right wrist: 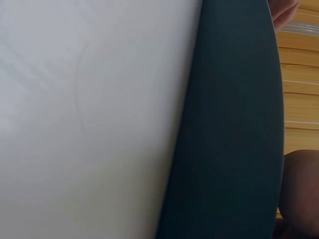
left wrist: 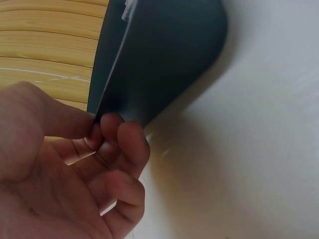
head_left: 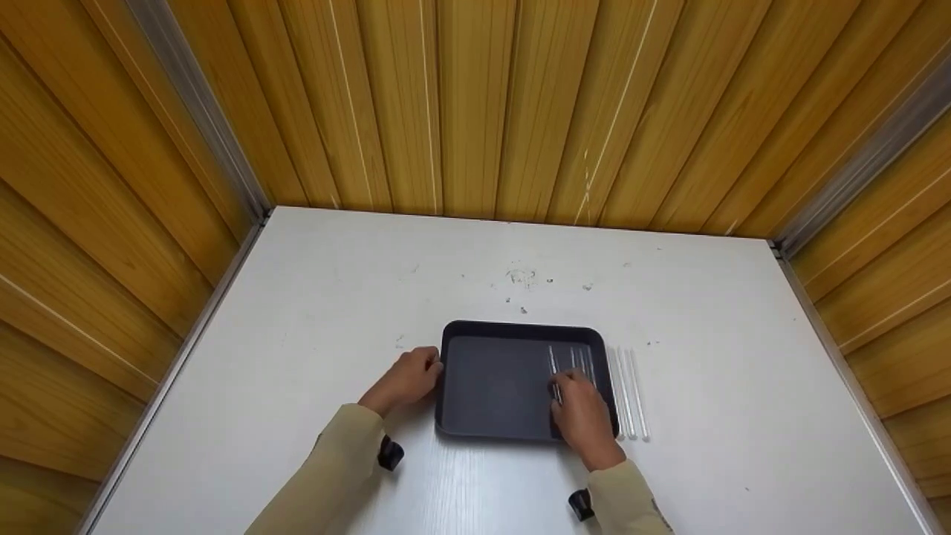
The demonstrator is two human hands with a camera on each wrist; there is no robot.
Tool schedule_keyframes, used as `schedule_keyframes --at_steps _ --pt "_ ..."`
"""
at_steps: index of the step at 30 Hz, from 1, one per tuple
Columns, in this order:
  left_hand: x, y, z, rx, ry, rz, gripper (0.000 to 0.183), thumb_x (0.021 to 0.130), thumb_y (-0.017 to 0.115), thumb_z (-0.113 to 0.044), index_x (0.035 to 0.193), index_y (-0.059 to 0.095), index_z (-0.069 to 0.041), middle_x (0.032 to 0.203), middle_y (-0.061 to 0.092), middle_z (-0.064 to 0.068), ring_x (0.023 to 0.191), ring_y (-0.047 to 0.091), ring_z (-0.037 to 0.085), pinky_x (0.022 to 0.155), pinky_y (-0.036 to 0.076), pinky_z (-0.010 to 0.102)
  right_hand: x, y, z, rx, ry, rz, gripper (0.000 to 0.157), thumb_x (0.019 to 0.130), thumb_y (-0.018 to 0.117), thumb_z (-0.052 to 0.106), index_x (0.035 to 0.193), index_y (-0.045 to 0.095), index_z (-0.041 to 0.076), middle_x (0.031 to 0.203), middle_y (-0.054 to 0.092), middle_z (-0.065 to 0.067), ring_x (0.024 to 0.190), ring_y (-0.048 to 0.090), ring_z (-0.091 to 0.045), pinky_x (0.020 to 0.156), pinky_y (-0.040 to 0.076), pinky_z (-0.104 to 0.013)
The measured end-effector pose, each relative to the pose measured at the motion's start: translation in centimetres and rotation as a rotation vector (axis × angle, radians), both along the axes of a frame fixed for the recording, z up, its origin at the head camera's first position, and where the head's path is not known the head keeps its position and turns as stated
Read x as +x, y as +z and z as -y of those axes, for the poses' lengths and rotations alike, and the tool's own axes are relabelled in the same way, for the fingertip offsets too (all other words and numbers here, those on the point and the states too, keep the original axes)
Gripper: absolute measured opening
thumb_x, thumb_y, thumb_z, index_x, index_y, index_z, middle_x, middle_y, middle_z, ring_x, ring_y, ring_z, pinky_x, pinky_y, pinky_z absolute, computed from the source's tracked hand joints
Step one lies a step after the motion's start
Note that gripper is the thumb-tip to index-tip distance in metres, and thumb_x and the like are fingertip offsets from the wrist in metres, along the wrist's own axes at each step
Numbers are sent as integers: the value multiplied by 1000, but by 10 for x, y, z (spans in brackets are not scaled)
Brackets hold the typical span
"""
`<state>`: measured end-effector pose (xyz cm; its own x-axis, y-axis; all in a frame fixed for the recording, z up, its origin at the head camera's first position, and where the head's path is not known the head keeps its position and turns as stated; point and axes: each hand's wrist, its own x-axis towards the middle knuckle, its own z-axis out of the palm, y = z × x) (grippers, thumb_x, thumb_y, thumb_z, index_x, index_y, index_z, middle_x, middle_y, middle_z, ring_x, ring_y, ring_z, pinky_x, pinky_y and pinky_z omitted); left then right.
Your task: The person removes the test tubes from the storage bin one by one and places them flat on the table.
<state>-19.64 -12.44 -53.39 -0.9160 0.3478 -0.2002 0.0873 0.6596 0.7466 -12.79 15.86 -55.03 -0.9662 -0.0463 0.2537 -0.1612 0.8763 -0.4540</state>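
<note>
A dark grey rectangular tray [head_left: 490, 386] lies on the white table. At its left side, my left hand [head_left: 405, 379] pinches the rim; the left wrist view shows the thumb and curled fingers on the edge of the tray [left wrist: 174, 50]. My right hand [head_left: 581, 409] is over the tray's right part, thumb and fingertips pinching a thin clear tube [head_left: 552, 360]. Beside it, several more clear tubes [head_left: 583, 357] lie lengthwise in the tray, partly hidden by this hand. In the right wrist view, the tray's outer wall [right wrist: 224, 124] hides most of the hand.
Just right of the tray, 3 clear tubes [head_left: 629, 394] lie side by side on the table [head_left: 743, 371]. Small dark marks [head_left: 522, 277] spot the tabletop behind the tray. Wood-patterned panels [head_left: 475, 111] stand around the back and sides.
</note>
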Motion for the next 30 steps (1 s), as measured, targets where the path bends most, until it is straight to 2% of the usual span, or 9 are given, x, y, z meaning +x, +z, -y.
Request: schedule_keyframes --at_steps 9,20,30 --pt "0 2 -1 -9 7 28 22 105 49 -9 83 50 -8 76 51 4 71 49 19 66 39 33 -2 -4 0 -4 8 -7 28 75 77 -11 102 73 -2 103 67 -20 92 68 -38 73 56 -50" --pt "0 2 -2 -11 18 25 22 104 49 -8 82 49 -7 75 51 4 70 49 19 66 38 33 0 3 -3 -61 22 -17 27 77 72 -14 102 72 -3 105 66 -20 97 67 -38 80 55 -50" --pt "0 2 -2 -30 22 36 23 105 49 -9 82 49 -8 74 49 3 68 47 18 65 37 33 1 12 -10 -122 -21 39 28 81 71 -13 107 71 -4 110 65 -22 105 65 -39 85 54 -50"
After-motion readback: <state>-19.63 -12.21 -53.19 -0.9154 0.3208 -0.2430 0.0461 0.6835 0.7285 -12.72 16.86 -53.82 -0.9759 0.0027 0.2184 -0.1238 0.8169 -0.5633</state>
